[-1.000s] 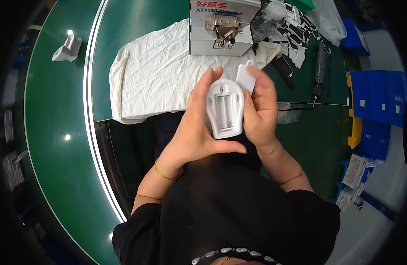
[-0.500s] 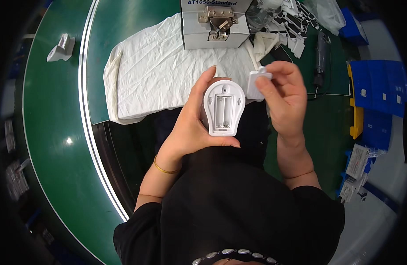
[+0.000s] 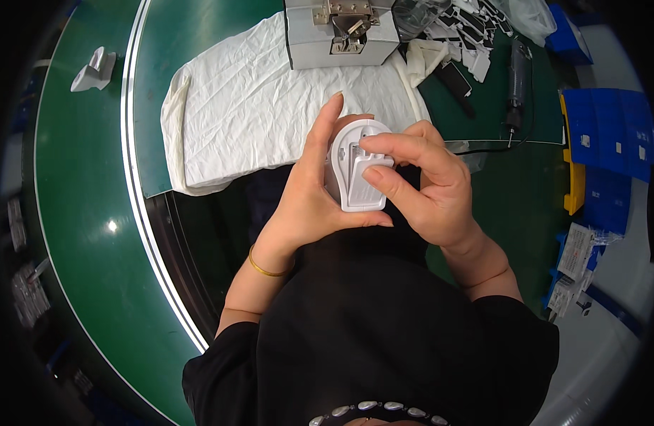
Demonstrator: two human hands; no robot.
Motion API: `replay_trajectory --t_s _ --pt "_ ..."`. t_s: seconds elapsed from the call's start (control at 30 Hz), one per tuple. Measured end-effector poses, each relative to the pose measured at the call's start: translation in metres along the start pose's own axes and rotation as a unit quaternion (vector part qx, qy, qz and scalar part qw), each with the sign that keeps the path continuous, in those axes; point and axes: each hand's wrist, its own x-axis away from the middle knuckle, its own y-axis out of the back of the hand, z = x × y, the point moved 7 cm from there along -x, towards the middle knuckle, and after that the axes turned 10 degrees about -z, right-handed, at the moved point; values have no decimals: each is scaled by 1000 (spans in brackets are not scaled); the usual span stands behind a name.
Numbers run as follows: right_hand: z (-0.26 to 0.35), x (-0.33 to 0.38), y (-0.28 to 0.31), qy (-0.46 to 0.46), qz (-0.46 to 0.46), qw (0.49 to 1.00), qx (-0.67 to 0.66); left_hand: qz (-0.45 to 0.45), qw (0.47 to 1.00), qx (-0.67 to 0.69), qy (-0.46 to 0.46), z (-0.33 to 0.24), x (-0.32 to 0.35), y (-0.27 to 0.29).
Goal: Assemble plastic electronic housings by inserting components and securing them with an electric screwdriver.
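In my left hand rests a white plastic device housing, rounded at its far end, back side up, thumb and fingers curled round its edges. My right hand pinches a small white battery cover between thumb and index finger. The cover lies tilted over the battery compartment, its lower end against the housing's near end. Part of the compartment still shows beside the cover's left edge and above it. The right index fingertip hides some of the cover's far end.
A white cloth covers the green table ahead, with a grey-white box with a metal latch on it. To the right are an electric screwdriver, black and white parts and blue bins. A white plastic piece stands far left.
My right hand has moved left and down, bringing the battery cover from beside the housing onto its compartment. The left hand keeps its hold on the housing, slightly shifted.
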Motion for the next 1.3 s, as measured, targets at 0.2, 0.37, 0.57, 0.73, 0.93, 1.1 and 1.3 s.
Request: replay_trajectory --t_s 0.2,0.37,0.57,0.73,0.93,1.1,1.3 --pt "7 -7 2 160 -3 956 247 1 999 -24 -28 -1 0 0" --pt "-37 7 -16 -120 12 983 -139 19 998 -44 -36 -1 4 1" --pt "-46 11 -19 -206 22 941 -266 6 999 43 -3 -5 8 2" --pt "-46 11 -15 -169 1 954 -247 3 998 59 -2 -8 9 -5" --pt "-49 12 -15 -196 -13 948 -249 -11 999 47 4 -1 7 -2" --pt "-59 6 -9 -236 -13 936 -261 53 977 -171 -120 -1 6 -10" --pt "-91 -52 151 -54 -332 938 87 -68 973 -184 -120 16 -4 10"
